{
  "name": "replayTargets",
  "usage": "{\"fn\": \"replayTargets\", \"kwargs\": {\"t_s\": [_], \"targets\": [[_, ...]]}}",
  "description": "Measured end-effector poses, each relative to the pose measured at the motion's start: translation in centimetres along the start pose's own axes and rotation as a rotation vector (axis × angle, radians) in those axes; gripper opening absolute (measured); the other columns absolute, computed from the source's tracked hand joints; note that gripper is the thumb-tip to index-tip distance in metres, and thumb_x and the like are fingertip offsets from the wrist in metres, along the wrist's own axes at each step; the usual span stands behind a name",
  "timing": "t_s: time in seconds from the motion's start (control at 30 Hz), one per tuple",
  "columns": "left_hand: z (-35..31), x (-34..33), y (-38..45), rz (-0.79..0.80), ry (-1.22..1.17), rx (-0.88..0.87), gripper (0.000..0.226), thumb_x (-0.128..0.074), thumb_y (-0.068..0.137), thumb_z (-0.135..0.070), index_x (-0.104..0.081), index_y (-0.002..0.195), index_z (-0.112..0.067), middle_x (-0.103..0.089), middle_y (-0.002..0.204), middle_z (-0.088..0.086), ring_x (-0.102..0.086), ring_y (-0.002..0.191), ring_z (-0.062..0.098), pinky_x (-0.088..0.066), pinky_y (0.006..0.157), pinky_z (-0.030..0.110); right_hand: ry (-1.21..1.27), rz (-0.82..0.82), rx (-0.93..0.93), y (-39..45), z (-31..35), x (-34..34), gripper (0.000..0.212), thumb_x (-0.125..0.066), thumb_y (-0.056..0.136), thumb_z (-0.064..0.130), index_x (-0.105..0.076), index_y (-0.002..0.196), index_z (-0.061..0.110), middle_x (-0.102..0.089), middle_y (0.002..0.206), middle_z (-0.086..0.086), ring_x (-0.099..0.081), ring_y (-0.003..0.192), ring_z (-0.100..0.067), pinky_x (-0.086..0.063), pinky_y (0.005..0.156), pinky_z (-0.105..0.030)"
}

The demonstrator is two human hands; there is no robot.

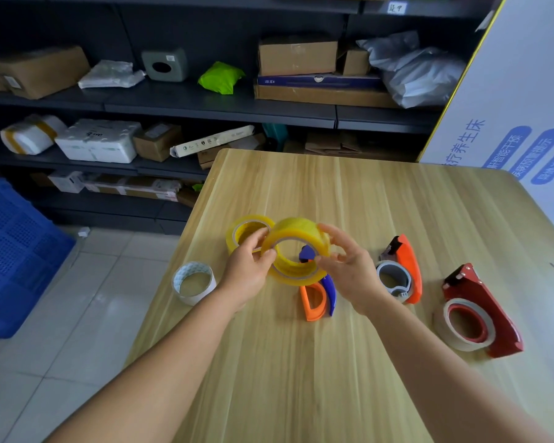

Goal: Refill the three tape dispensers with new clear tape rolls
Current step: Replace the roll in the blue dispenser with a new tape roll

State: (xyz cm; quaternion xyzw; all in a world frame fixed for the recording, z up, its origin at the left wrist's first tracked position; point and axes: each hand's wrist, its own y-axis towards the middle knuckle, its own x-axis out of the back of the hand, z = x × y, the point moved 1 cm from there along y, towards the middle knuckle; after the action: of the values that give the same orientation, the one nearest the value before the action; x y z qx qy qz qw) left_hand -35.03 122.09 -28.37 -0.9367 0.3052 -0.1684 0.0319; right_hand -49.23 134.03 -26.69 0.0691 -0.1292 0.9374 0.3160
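— What did you have in your hands at that moment?

— A yellowish clear tape roll (296, 251), lifted above the wooden table (301, 362). My left hand (250, 266) pinched its near-left rim with thumb and fingers, and my right hand (349, 270) gripped its right side, fingers curled over the edge.

— And the dispensers?

— The blue and orange dispenser (320, 295) lay on the table right under the roll, part of it showing through the core. The orange dispenser (403, 270) with a grey core sat to its right, and the dark red dispenser (480, 311), bearing a nearly spent whitish roll, lay further right, nearest the table edge.

— Any other rolls?

— A second yellowish roll (248, 231) lay flat just behind my left hand, and an empty white core (194, 282) stood near the table's left edge.
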Motion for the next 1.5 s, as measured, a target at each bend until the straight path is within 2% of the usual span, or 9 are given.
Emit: {"fn": "replayTargets", "kwargs": {"t_s": [0.07,0.2,0.53,0.67,0.8,0.93,1.1,1.27,1.5], "targets": [[0.0,0.1,0.2,0.018,0.039,-0.043,0.05,-0.059,0.092,-0.017,-0.045,0.14,-0.026,-0.057,0.131,-0.003,-0.056,0.118,0.013,-0.045,0.104,0.038,-0.049,-0.003,0.032,0.1,0.1,0.0,0.054,-0.064,0.085,0.002,-0.055,0.117,0.045,-0.061,0.096,0.005,-0.059,0.08,-0.008,-0.056,0.074,-0.03],[-0.1,0.4,0.4,0.031,0.091,-0.084,0.056,-0.062,0.09,-0.018,-0.042,0.142,-0.027,-0.052,0.137,-0.004,-0.05,0.124,0.011,-0.042,0.107,0.036,-0.066,-0.034,0.086,0.3,0.3,-0.1,0.056,-0.066,0.081,-0.001,-0.055,0.116,0.042,-0.058,0.108,0.015,-0.055,0.103,-0.01,-0.057,0.083,-0.038],[0.5,0.7,0.8,0.043,0.036,-0.028,0.048,-0.059,0.09,-0.029,-0.045,0.136,-0.033,-0.059,0.123,0.001,-0.06,0.11,0.019,-0.049,0.098,0.046,-0.021,-0.041,0.096,1.2,1.1,0.1,0.038,-0.076,0.079,0.017,-0.064,0.113,0.029,-0.067,0.106,0.001,-0.065,0.09,-0.014,-0.054,0.084,-0.028],[0.7,0.0,0.4,0.053,-0.137,0.108,0.03,-0.049,0.096,-0.028,-0.053,0.125,-0.029,-0.064,0.119,0.001,-0.061,0.111,0.02,-0.053,0.09,0.039,-0.032,-0.006,0.07,0.9,0.7,-0.1,0.058,-0.078,0.077,0.013,-0.055,0.128,0.026,-0.065,0.114,0.004,-0.061,0.104,-0.009,-0.053,0.08,-0.021],[0.0,-0.8,0.5,0.036,-0.292,0.226,0.016,-0.044,0.1,-0.025,-0.059,0.106,-0.023,-0.066,0.115,0.011,-0.064,0.102,0.022,-0.056,0.082,0.036,0.088,0.094,0.032,0.1,0.3,-0.6,0.078,-0.075,0.076,-0.002,-0.04,0.137,0.03,-0.064,0.112,-0.002,-0.066,0.104,-0.021,-0.058,0.084,-0.04],[0.2,-1.3,0.5,0.018,-0.299,0.263,0.02,-0.046,0.099,-0.029,-0.062,0.104,-0.017,-0.068,0.11,0.01,-0.065,0.097,0.021,-0.057,0.079,0.033,0.11,0.081,0.02,0.0,0.4,-0.5,0.085,-0.077,0.075,0.001,-0.034,0.144,0.027,-0.064,0.112,-0.003,-0.068,0.1,-0.022,-0.056,0.088,-0.043],[0.4,-1.3,0.0,-0.043,0.003,0.115,0.054,-0.056,0.091,-0.038,-0.043,0.141,-0.022,-0.059,0.125,-0.002,-0.06,0.108,0.015,-0.047,0.101,0.04,0.102,0.011,0.043,-0.3,0.7,-0.1,0.073,-0.078,0.076,0.007,-0.041,0.138,0.024,-0.064,0.094,0.012,-0.064,0.075,0.004,-0.056,0.074,-0.02],[-0.3,-1.5,-0.7,0.013,0.145,-0.077,0.061,-0.061,0.091,-0.022,-0.035,0.145,-0.027,-0.046,0.139,-0.001,-0.051,0.119,0.012,-0.044,0.104,0.039,0.008,0.023,0.066,-0.6,0.3,0.3,0.059,-0.078,0.076,0.01,-0.05,0.123,0.031,-0.063,0.087,0.02,-0.061,0.067,0.016,-0.049,0.064,-0.005],[-1.1,-1.5,-0.7,0.025,0.268,-0.243,0.052,-0.061,0.09,-0.02,-0.045,0.14,-0.024,-0.045,0.138,-0.001,-0.042,0.127,0.01,-0.036,0.105,0.026,-0.044,0.021,0.079,-0.5,-0.7,-0.1,0.062,-0.077,0.074,0.006,-0.054,0.125,0.034,-0.065,0.106,0.015,-0.065,0.095,-0.008,-0.056,0.083,-0.028]]}}
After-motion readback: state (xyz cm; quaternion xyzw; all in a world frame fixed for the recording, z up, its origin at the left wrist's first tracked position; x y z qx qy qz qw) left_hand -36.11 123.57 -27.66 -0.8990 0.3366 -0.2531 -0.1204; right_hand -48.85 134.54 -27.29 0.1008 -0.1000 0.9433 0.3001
